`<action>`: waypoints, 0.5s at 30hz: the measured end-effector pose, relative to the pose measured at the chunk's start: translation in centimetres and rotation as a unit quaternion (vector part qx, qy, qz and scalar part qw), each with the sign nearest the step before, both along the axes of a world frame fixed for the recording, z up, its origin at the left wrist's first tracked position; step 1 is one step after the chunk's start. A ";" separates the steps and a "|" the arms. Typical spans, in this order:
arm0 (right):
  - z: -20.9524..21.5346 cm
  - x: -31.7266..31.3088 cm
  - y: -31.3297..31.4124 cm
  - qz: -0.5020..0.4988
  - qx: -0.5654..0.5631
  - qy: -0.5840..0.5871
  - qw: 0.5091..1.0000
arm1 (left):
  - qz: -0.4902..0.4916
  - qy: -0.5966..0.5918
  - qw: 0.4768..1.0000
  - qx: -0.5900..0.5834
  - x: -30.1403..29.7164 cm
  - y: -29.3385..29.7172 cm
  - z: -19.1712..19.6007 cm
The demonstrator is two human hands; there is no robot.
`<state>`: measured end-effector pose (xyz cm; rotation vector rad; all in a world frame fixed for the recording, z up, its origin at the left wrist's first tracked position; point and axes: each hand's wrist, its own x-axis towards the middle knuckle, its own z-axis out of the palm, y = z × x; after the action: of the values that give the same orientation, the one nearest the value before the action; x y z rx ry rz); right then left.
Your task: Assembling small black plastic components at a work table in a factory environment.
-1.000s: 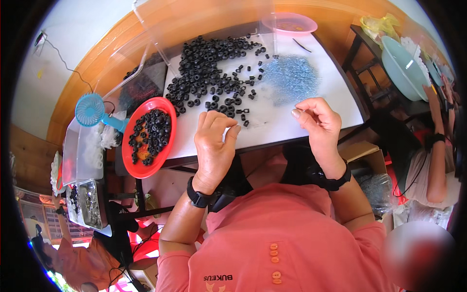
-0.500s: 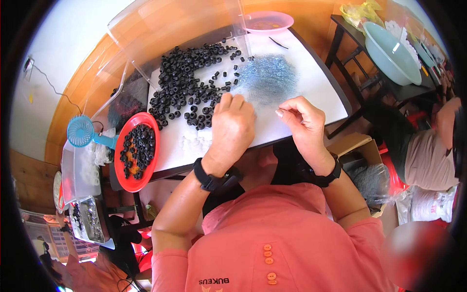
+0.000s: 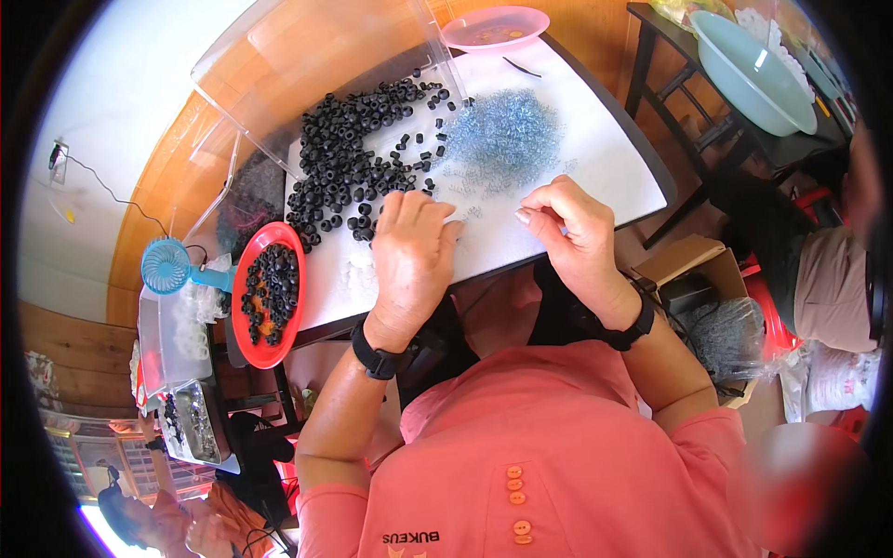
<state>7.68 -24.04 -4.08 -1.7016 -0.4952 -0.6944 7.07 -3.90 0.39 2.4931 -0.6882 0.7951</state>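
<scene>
We see left hand [image 3: 412,256] palm-down on white table [image 3: 614,163], fingers loosely spread, touching black rings [image 3: 349,163] at pile edge; right hand [image 3: 575,232] pinched, fingertips together (contents too small to tell); blue-grey bead heap [image 3: 507,135] just beyond; red bowl [image 3: 270,293] left; pink dish [image 3: 493,28] farthest.

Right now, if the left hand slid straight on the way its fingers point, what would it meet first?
The left hand lies flat on the white table, fingers pointing away from the body. Straight ahead, it would probably first meet the loose black rings, at the pile's near edge just beyond the fingertips.
</scene>
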 end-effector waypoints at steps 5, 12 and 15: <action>0.3 -0.1 0.0 0.001 -0.005 -0.006 1.000 | 0.000 -0.005 0.996 0.093 0.8 -0.6 -0.7; 3.0 -1.7 3.1 0.068 -0.033 -0.083 0.994 | -0.007 0.306 0.861 -0.406 -2.7 0.5 1.5; 1.1 -1.6 5.3 0.150 0.046 -0.023 0.987 | 0.017 0.423 0.684 -0.594 -4.5 0.1 1.9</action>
<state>6.09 -18.71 -2.97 -1.4874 -0.7244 -0.5288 2.59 -3.82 2.27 1.3215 0.2318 -0.0721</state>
